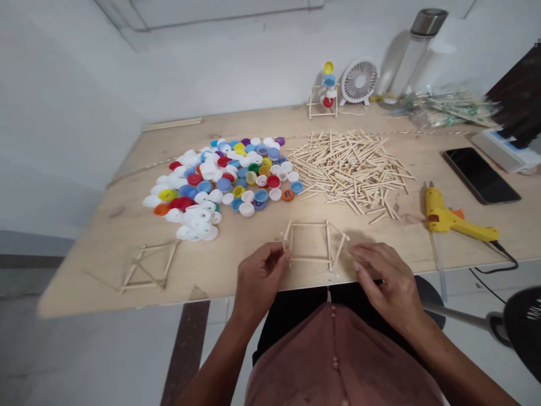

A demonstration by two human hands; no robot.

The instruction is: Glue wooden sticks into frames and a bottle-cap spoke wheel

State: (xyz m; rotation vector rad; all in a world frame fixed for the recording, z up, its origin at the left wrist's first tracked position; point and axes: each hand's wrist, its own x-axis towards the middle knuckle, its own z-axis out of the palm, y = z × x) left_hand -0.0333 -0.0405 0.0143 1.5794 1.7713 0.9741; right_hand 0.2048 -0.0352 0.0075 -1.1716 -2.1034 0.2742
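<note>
A small frame of glued wooden sticks (315, 241) stands near the front edge of the wooden table (236, 248). My left hand (260, 277) is closed, its fingertips pinching the frame's left corner. My right hand (384, 276) rests at the frame's right corner, fingers curled and touching a stick end. A loose pile of wooden sticks (350, 169) lies behind the frame. A yellow glue gun (454, 220) lies to the right of my right hand.
A heap of coloured bottle caps (224, 180) covers the table's middle left. Another stick frame (147, 266) lies at front left. A phone (479, 175), a small fan (359, 82), a bottle (416, 51) and a cap-and-stick model (324, 93) stand at the back right.
</note>
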